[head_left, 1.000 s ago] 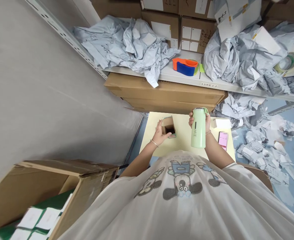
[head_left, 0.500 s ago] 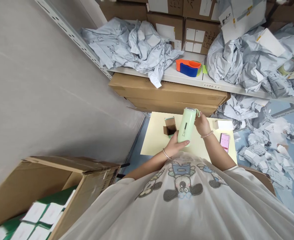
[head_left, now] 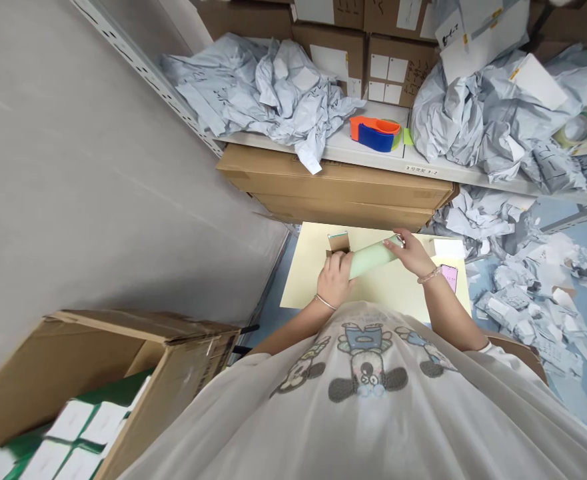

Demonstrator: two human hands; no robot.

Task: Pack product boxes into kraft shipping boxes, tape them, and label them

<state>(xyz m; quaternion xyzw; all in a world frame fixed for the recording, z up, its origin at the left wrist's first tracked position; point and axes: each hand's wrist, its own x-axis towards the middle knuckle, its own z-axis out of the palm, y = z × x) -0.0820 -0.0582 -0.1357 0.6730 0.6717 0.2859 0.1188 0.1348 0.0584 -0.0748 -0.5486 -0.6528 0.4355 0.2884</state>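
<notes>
We just tipped the green bottle [head_left: 372,259] over. Our left hand [head_left: 336,279] and right hand [head_left: 409,256] grip its ends, so turning looks easy.

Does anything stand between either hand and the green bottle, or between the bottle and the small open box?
Nothing visible blocks either hand: the left hand holds one end of the green bottle, the right hand the other. Toward the small open box, only the left hand shows between, hiding part of it.
</notes>
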